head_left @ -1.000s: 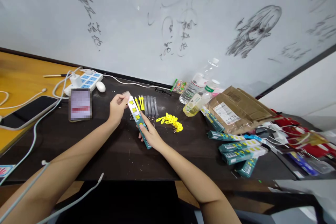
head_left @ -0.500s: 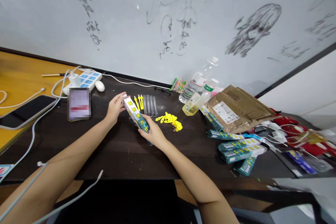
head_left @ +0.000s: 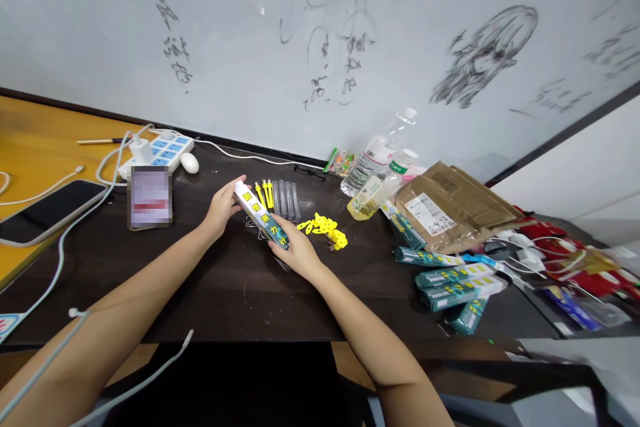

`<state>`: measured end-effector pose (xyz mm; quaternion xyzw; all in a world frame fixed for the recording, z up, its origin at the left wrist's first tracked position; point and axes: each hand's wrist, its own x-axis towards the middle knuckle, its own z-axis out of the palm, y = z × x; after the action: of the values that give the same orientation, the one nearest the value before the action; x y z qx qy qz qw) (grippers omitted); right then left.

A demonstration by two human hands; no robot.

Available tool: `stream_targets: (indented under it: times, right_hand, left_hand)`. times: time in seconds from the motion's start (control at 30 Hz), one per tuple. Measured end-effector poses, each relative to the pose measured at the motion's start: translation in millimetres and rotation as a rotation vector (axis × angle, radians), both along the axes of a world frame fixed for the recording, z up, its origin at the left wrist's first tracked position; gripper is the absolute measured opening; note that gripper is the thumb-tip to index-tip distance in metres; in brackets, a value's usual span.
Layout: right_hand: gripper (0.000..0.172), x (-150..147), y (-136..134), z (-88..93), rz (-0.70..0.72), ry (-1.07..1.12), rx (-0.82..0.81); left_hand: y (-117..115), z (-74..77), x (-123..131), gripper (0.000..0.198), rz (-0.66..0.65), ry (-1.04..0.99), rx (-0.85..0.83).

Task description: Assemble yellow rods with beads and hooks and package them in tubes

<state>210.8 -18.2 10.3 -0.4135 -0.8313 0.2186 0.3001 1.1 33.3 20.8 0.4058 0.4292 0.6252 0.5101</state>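
A long narrow cardboard box (head_left: 261,215), white at its far end and dark green at its near end, with yellow lettering, slants between my two hands above the table. My left hand (head_left: 223,208) is closed around its white upper end. At the green lower end, my right hand (head_left: 299,252) grips the box with thumb and fingers. Just beyond it lie yellow plastic rods (head_left: 267,193) and several clear tubes (head_left: 287,199) in a row. Thin metal hooks (head_left: 254,223) show partly from behind the box. A pile of yellow plastic pieces (head_left: 325,227) lies right of my right hand.
Several similar green boxes (head_left: 453,287) lie at the right, near a brown parcel (head_left: 445,203) and two bottles (head_left: 377,193). At the left are a power strip (head_left: 167,150), a phone (head_left: 53,212) and white cables. A whiteboard (head_left: 250,67) stands behind the table.
The box has turned slightly in my hands, showing less of its side face. My right hand has shifted a little to the right along with the lower end.
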Motion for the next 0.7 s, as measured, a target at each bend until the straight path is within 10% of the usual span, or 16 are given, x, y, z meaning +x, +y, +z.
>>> stream_targets:
  times: [0.7]
  right_hand:
    - [0.062,-1.8,-4.7,4.3,-0.013,-0.022,-0.027]
  left_hand:
    - [-3.4,-5.9,-3.0,0.047,0.138,0.482,0.28]
